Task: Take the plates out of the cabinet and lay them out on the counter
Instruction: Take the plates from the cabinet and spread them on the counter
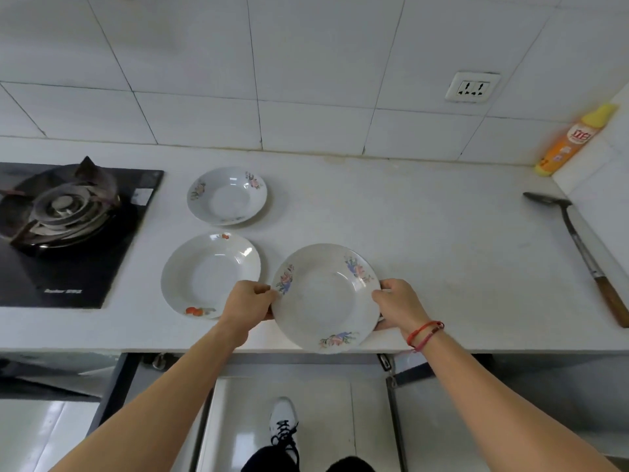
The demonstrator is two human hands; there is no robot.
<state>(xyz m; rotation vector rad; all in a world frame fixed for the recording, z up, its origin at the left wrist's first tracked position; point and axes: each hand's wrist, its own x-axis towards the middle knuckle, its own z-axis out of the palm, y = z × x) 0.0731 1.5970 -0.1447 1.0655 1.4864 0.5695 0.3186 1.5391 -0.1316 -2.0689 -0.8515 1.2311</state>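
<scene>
between your hands: the third plate (325, 298) over the counter (442, 253) edge.
left hand (246, 306) and right hand (398, 306) pinch opposite rims, likely keeping it level beside the two laid plates.

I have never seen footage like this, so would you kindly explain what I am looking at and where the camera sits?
There is no machine here: one camera worn on a person's head looks down at their bare arms. The left hand and right hand grip opposite rims of a floral plate at the white counter's front edge. Two more plates lie on it: a plate with red fruit and a far plate. A gas burner sits left; a spatula and an orange bottle lie right.
</scene>
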